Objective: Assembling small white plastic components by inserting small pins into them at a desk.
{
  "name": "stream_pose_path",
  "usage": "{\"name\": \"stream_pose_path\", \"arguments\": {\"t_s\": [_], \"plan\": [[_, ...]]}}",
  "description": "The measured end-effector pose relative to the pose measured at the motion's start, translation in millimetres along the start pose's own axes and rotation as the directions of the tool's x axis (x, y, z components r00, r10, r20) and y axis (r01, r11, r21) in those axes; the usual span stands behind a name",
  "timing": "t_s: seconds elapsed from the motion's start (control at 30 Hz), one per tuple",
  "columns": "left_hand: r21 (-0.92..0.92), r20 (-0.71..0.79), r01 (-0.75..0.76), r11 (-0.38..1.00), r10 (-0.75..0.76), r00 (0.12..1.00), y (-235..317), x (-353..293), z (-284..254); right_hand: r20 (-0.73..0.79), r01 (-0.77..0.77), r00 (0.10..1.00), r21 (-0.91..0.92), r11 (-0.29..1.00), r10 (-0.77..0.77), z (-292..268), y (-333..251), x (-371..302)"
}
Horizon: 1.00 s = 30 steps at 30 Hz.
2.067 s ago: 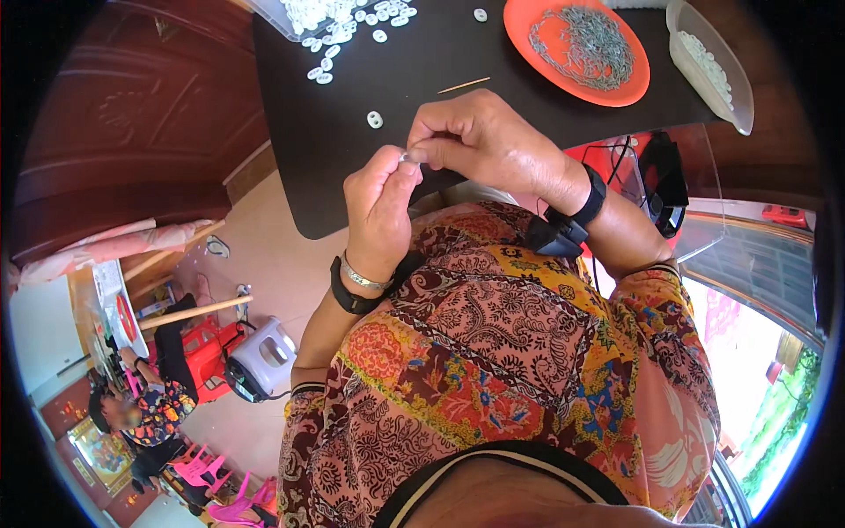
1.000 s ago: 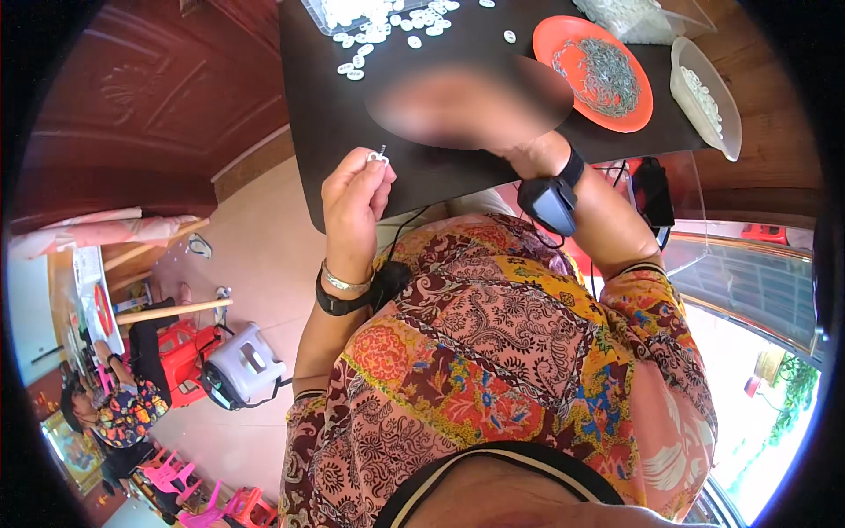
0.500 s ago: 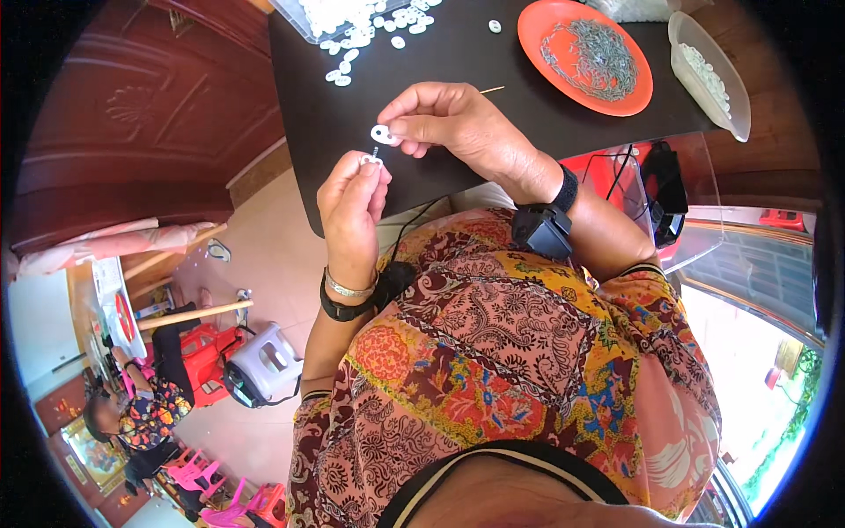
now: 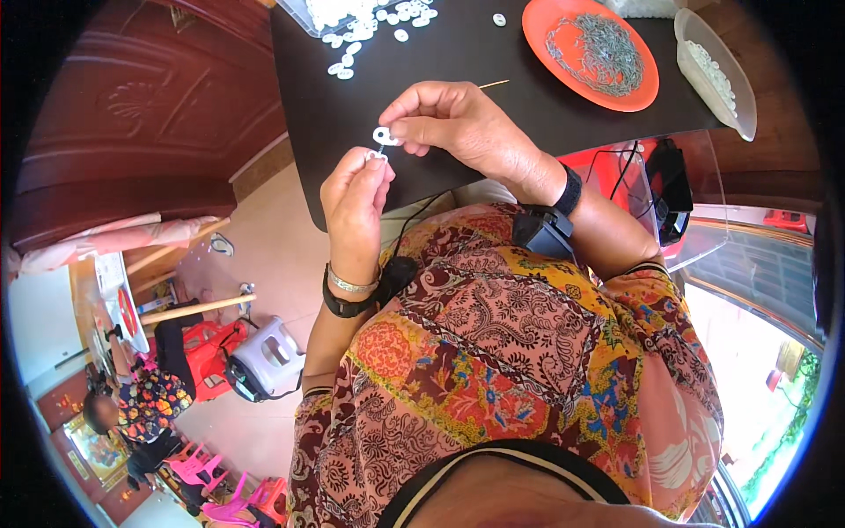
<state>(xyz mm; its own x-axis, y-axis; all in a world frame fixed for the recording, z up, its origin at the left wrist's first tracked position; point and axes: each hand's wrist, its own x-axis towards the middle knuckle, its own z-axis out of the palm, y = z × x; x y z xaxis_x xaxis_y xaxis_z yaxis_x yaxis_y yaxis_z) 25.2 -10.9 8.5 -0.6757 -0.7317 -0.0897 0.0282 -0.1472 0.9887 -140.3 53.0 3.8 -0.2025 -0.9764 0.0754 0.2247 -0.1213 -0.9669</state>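
Above the dark table (image 4: pixel 326 114), my two hands meet over small white plastic parts. My right hand (image 4: pixel 462 128) pinches a white oval piece (image 4: pixel 384 135) with a dark hole between thumb and forefinger. Just below it, my left hand (image 4: pixel 354 198) is closed on a second small white piece (image 4: pixel 377 157), mostly covered by the fingertips. A thin grey pin (image 4: pixel 380 148) stands up from that lower piece toward the oval one; whether it enters the upper piece I cannot tell.
Loose white oval pieces (image 4: pixel 352 48) lie by a clear container at the far left. An orange plate (image 4: pixel 649 88) holds many grey pins. Right of it stands a translucent tray (image 4: pixel 748 119) of small white parts. A thin stick (image 4: pixel 495 84) lies behind my right hand. Another person (image 4: pixel 154 400) is at left.
My left hand has risen slightly toward my right, bringing the lower white piece and pin closer to the oval piece. My right hand has hardly moved. The view has shifted a little.
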Motion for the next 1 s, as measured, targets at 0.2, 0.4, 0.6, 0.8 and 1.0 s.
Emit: {"name": "stream_pose_path", "arguments": {"t_s": [0.2,0.4,0.6,0.8,1.0], "plan": [[0.0,-0.013,0.014,1.0,-0.014,1.0,-1,1,1,0.001,-0.081,0.997,0.073,0.994,0.081,1,4,1],[0.052,-0.038,0.003,0.999,-0.001,0.999,-2,1,5,-0.03,0.06,0.998,-0.11,0.992,-0.063,5,5,-2],[0.059,-0.032,0.014,0.998,-0.012,0.999,-2,1,5,0.015,0.134,0.991,-0.229,0.964,-0.134,6,6,-6],[-0.004,-0.014,-0.017,1.0,0.017,1.0,-2,4,8,0.036,0.209,0.978,-0.18,0.961,-0.206,8,11,-12],[-0.041,0.009,-0.053,0.998,0.053,0.999,-5,9,8,0.046,0.264,0.964,-0.26,0.929,-0.262,3,6,-15]]}}
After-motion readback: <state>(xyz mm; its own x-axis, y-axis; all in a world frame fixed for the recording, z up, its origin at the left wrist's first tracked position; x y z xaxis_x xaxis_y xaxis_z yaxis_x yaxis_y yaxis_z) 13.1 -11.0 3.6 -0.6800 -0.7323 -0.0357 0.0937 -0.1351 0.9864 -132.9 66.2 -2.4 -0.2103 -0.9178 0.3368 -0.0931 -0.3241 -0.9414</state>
